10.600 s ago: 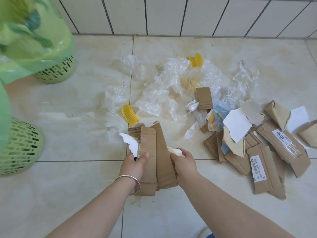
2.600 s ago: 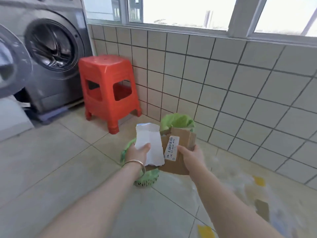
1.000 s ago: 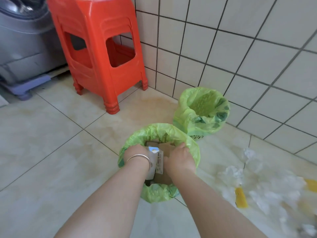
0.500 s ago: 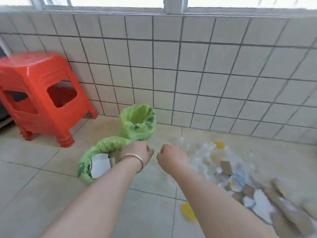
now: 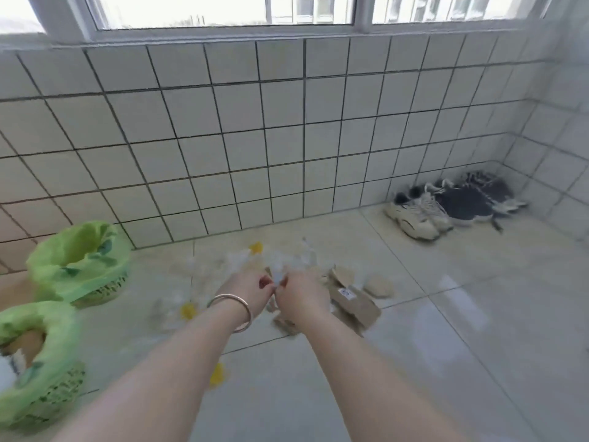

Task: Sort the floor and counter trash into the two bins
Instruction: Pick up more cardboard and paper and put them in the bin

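Two green-lined mesh bins stand at the left. The near bin (image 5: pixel 55 319) holds cardboard and white paper; the far bin (image 5: pixel 95 247) sits by the wall. The trash pile lies mid-floor: brown cardboard pieces (image 5: pixel 353 301), crumpled clear plastic (image 5: pixel 287 260) and yellow foam bits (image 5: pixel 187 310). My left hand (image 5: pixel 251 290), with a bangle on the wrist, and my right hand (image 5: pixel 301 296) reach out side by side above the pile. Their fingers are loosely curled and nearly touching. The frame is blurred, and I see nothing held in either hand.
A tiled wall with a window runs behind the pile. Several shoes (image 5: pixel 446 208) lie in the right corner by the wall. Another yellow foam bit (image 5: pixel 217 374) lies on the floor under my left forearm.
The cardboard and paper went from my hands into the near bin. My view then swung right, and both empty hands moved from the bin out over the pile.
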Tool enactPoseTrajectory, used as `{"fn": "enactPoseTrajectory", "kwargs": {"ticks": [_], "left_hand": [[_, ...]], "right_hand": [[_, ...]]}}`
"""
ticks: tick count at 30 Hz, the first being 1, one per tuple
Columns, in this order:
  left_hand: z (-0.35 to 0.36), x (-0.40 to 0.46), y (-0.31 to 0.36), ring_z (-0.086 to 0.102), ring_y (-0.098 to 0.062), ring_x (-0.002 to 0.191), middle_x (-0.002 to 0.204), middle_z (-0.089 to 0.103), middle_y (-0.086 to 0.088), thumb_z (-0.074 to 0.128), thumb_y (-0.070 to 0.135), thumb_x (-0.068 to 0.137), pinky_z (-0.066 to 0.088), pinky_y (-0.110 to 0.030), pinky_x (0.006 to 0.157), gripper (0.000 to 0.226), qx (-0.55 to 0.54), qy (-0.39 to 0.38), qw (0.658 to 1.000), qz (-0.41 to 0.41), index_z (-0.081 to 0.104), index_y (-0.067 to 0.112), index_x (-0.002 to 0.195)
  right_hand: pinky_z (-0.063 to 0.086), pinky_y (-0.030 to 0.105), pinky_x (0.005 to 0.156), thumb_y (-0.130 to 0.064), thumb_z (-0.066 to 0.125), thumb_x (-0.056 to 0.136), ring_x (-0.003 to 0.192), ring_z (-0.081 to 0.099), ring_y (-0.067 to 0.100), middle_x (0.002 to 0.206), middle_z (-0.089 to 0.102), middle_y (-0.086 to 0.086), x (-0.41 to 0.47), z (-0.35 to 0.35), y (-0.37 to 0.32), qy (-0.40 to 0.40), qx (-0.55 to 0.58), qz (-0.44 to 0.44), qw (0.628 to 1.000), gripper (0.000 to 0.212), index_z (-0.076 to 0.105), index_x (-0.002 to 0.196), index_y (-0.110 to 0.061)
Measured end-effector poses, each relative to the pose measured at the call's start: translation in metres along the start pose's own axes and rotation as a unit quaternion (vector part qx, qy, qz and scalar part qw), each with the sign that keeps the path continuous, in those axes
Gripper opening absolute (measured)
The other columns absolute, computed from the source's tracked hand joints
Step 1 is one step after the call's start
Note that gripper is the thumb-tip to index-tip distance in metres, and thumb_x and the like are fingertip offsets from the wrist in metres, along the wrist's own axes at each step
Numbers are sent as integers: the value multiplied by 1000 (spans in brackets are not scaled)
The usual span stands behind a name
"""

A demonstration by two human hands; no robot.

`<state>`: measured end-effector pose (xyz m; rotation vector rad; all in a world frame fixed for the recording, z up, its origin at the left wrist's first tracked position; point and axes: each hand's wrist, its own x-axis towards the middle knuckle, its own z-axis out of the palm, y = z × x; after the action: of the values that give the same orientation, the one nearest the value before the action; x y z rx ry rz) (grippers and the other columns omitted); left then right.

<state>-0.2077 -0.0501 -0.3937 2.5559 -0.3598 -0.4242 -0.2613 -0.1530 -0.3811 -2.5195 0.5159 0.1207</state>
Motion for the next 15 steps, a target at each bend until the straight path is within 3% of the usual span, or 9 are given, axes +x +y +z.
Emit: {"fn": "enactPoseTrajectory", "kwargs": {"ticks": [4, 8, 11, 15], "left_hand": [[32, 17, 22, 65, -25, 94, 96, 72, -7, 52, 30, 89, 51, -35, 86, 20, 20, -28, 999, 16, 68, 18, 90], [61, 54, 22, 64, -28, 96, 97, 71, -9, 44, 32, 93, 49, -34, 84, 25, 47, -61, 997, 20, 58, 22, 76], [86, 78, 17, 58, -30, 107, 112, 66, -16, 38, 23, 97, 44, -31, 85, 28, 62, -88, 994, 15, 62, 10, 100], [124, 109, -3, 57, -30, 109, 114, 63, -17, 37, 26, 97, 45, -32, 89, 30, 16, -136, 990, -12, 62, 13, 107]], "right_hand": [[45, 29, 75, -21, 46, 89, 108, 61, 29, 116, 65, 11, 12, -5, 39, -5, 26, 50, 998, 28, 63, 110, -11], [45, 31, 81, -25, 41, 92, 112, 58, 30, 118, 65, 12, 38, 12, 62, -8, 44, 79, 996, 30, 64, 105, -11], [37, 28, 71, -26, 41, 90, 108, 59, 30, 112, 67, 12, 61, 36, 79, -15, 60, 110, 992, 26, 66, 91, -16], [43, 29, 76, -30, 38, 94, 108, 60, 30, 115, 66, 11, 91, 70, 99, -35, 55, 149, 987, 33, 65, 105, -15]]}}
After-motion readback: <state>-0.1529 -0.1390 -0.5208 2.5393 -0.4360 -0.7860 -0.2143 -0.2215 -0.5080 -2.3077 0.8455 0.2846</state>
